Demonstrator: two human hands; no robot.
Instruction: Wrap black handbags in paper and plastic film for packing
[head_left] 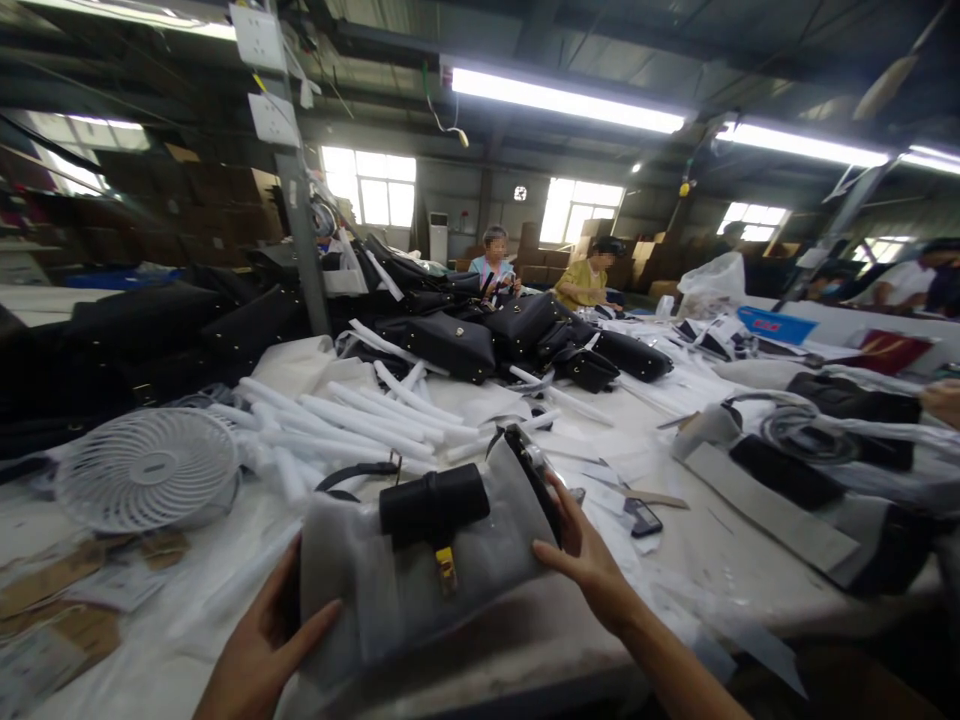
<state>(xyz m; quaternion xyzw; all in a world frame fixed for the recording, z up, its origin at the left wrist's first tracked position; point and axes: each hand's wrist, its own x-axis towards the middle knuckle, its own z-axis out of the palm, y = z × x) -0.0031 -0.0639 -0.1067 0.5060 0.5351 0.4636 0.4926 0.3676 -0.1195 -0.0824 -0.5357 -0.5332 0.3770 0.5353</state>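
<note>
A black handbag [360,570] wrapped in pale translucent sheeting is held between my two hands, above the near table edge. My left hand [274,630] grips its left end, thumb on the front and fingers behind. At the right end my right hand [574,545] closes on the bag, thumb at the front, fingers around the side. A black rolled piece [435,500] lies across the top of the bag, and a gold clasp [445,568] shows below it. A black strap [358,474] sticks out behind.
A white fan [150,467] stands at left, near brown paper pieces [64,630]. White foam tubes [360,415] and black bags [450,345] pile up behind. Wrapped bags [795,480] lie at right, by another person's hand [942,400]. A phone-like dark object [643,517] rests nearby. Several people sit farther back.
</note>
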